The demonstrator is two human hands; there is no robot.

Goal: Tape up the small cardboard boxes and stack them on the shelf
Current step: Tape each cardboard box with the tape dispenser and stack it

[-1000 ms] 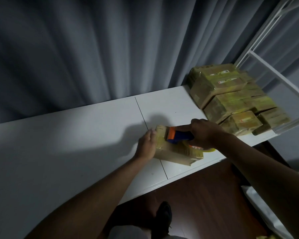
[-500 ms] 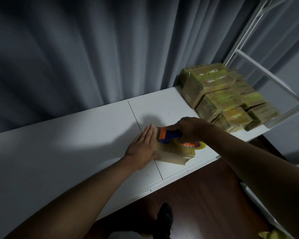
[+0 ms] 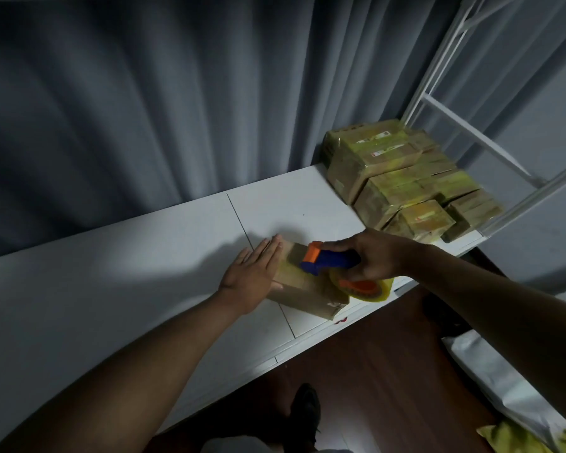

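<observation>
Cardboard box (image 3: 303, 295) pressed by flat left hand (image 3: 252, 273); right hand (image 3: 374, 258) grips tape dispenser (image 3: 332, 261)

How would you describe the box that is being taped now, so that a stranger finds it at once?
Start at the white table before the grey curtain. Near its front edge one brown box lies alone, the left hand flat on it, the right hand running a blue and orange tape dispenser over it. The other boxes sit piled at the far right corner.
</observation>
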